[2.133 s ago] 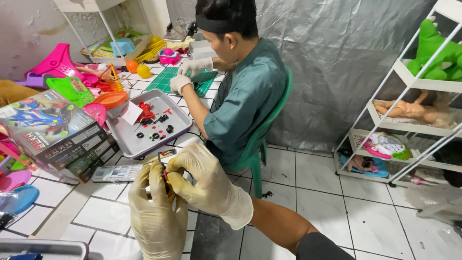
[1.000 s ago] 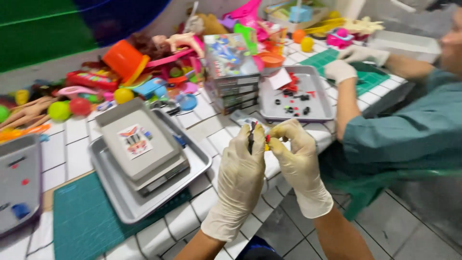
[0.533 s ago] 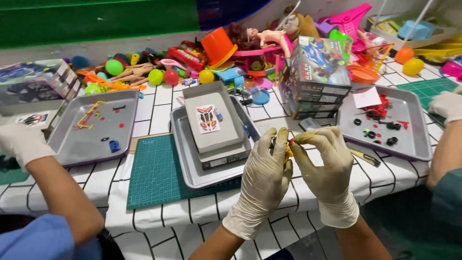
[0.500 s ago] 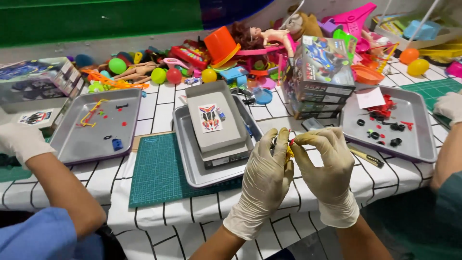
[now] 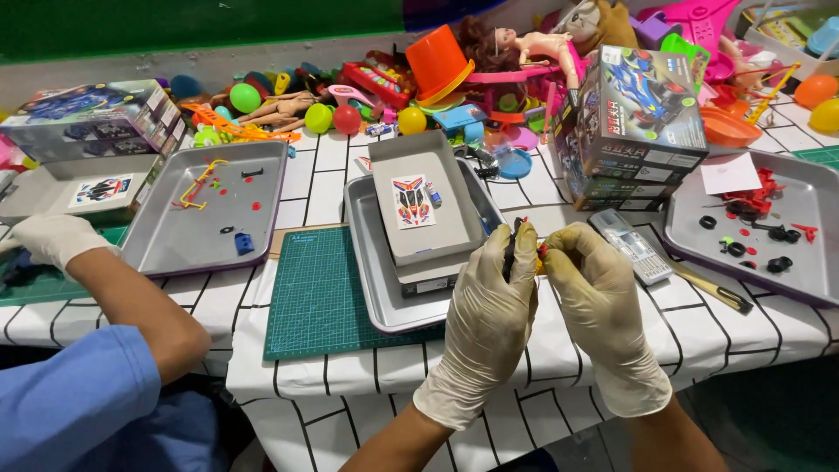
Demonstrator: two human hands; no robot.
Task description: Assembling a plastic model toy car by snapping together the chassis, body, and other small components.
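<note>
White tiles with black lines cover the table [image 5: 332,183], and many toys lie along its far edge. Near the front edge, the left hand [image 5: 489,301] and the right hand [image 5: 599,301], both in pale gloves, are closed together on one small black and red part [image 5: 524,249]. Three metal trays stand in a row: the left tray [image 5: 175,240], the middle tray [image 5: 384,288] and the right tray [image 5: 821,280]. One green cutting mat [image 5: 323,293] lies beside the middle tray. A co-worker's gloved hand [image 5: 52,240] rests near the left edge.

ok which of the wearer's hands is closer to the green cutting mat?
Left. The left hand hangs just right of the green cutting mat; the right hand is farther right, beyond the left.
</note>
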